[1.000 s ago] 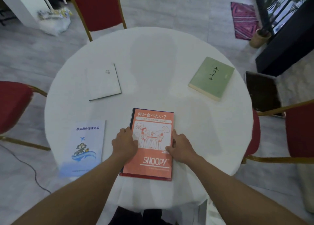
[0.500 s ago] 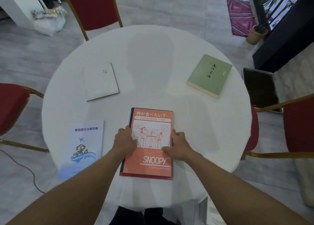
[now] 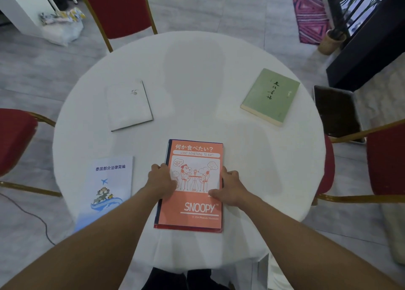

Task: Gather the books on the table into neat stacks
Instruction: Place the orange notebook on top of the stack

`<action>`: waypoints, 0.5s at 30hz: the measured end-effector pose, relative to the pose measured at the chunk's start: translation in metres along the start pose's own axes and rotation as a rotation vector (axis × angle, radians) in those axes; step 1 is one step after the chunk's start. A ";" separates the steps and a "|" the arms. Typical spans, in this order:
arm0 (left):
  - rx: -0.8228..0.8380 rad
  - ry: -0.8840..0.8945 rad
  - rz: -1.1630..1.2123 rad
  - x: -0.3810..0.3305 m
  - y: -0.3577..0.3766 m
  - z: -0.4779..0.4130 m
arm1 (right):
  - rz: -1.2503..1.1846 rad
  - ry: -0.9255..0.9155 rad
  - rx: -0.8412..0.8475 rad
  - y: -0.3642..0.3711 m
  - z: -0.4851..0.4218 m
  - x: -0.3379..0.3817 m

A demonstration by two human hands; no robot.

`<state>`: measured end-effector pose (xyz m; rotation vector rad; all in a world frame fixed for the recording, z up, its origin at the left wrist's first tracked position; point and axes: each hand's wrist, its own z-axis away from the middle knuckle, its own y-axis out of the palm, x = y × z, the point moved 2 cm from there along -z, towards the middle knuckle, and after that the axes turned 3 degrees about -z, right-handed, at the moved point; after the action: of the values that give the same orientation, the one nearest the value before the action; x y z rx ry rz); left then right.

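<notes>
An orange Snoopy book tops a small stack near the front of the round white table, with dark blue and red edges of other books showing under it. My left hand presses the stack's left edge and my right hand its right edge, fingers curled against the sides. A pale blue booklet lies at the front left. A white book rests at the middle left. A green book sits at the far right.
Red chairs with gold frames stand at the back, the left and the right. A potted plant, a pink rug and a dark tray are on the floor at the right. A cable runs across the floor at the left.
Both hands have stayed on the sides of the orange-topped stack, which has squared up slightly. The other books have not moved; only the view shifted a little.
</notes>
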<state>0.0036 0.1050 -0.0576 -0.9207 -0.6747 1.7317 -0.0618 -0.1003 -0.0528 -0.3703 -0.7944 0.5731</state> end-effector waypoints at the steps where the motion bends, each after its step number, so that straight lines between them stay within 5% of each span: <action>1: 0.004 -0.002 -0.006 -0.001 0.000 0.000 | 0.005 0.000 0.004 0.000 -0.001 0.000; 15: 0.060 0.002 -0.055 -0.005 -0.009 -0.005 | 0.035 -0.004 0.022 -0.002 -0.006 -0.001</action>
<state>0.0133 0.1032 -0.0521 -0.8550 -0.6381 1.6927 -0.0571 -0.1026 -0.0562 -0.3639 -0.7862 0.6150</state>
